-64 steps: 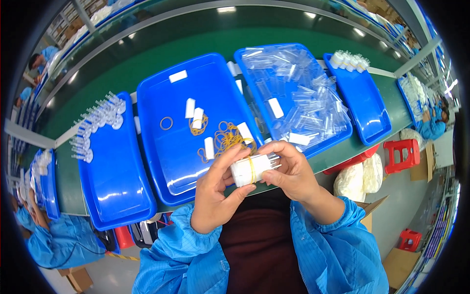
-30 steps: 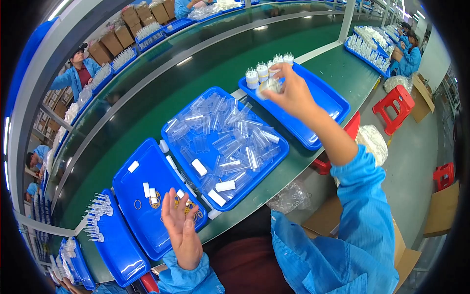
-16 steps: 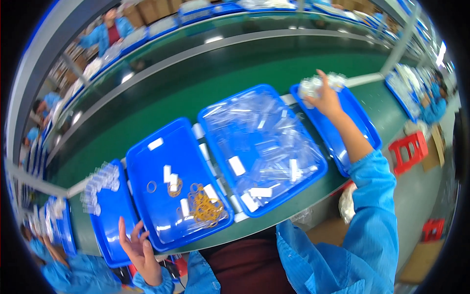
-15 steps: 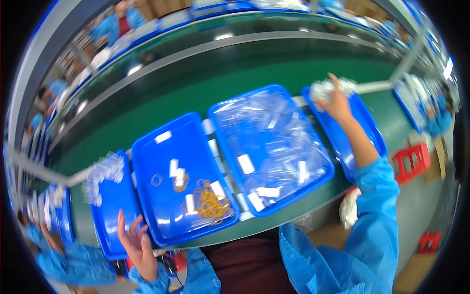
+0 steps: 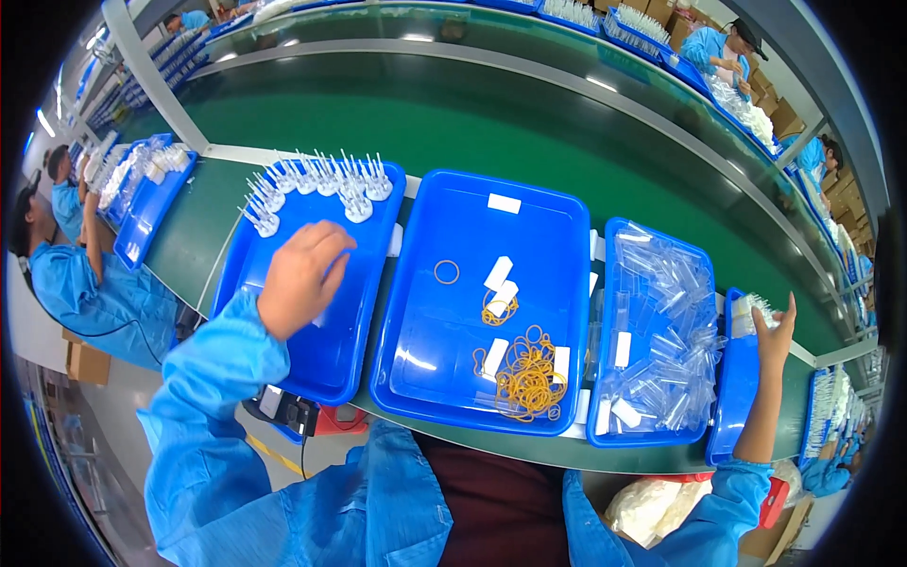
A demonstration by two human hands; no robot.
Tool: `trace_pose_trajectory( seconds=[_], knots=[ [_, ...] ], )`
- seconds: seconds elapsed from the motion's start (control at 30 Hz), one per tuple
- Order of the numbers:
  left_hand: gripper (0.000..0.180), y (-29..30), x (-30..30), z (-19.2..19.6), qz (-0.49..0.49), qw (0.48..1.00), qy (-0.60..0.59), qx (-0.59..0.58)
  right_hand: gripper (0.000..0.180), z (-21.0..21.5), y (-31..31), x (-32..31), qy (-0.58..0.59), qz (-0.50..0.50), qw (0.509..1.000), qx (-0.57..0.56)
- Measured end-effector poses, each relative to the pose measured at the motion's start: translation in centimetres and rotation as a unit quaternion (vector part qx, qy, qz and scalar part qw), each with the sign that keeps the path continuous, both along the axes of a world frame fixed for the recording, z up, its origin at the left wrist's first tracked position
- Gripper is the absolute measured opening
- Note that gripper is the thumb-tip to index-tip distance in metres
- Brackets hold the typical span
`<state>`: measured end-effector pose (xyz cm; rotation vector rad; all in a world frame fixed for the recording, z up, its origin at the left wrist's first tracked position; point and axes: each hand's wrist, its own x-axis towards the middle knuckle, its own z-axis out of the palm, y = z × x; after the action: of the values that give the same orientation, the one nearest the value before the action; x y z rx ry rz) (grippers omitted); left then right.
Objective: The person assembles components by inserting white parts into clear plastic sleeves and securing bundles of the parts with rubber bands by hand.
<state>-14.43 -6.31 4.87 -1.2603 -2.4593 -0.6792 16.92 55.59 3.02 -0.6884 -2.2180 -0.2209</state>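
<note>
Left hand [image 5: 300, 279] now over left tray [image 5: 331, 350], fingers loosely curled, empty, near white nozzles [image 5: 321, 180] | right hand [image 5: 775, 326] leaves bundle [image 5: 751, 312] in far-right tray [image 5: 732, 416], fingers apart.

I see open floor in the left blue tray [image 5: 331, 350] at frame centre-left; white pump sprayers [image 5: 321, 180] crowd its upper rim. The middle tray's [image 5: 567, 236] upper half is open; rubber bands [image 5: 524, 373] clutter its lower right.
</note>
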Motion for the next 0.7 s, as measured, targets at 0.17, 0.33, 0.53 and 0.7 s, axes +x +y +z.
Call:
trace_pose_trajectory(
  seconds=[0.17,0.33,0.53,0.7],
  knots=[
    [0.023,1.7,-4.3,-2.7,0.038,0.983,0.137,-0.117,0.046,5.4,-15.5,-9.9,-0.062,0.194,0.894,-0.400],
    [0.018,2.0,-8.0,-5.2,0.100,0.972,0.161,-0.136,0.022,4.6,-26.9,-16.9,-0.205,0.464,0.847,-0.159],
    [0.014,-1.5,-4.6,-2.2,0.058,0.995,-0.083,-0.014,0.019,0.9,-31.7,-23.4,-0.287,0.554,0.781,-0.015],
    [0.016,-3.5,3.1,1.4,0.017,0.744,-0.567,0.354,0.022,-0.3,-32.3,-25.3,-0.417,0.509,0.751,0.052]
  ],
)
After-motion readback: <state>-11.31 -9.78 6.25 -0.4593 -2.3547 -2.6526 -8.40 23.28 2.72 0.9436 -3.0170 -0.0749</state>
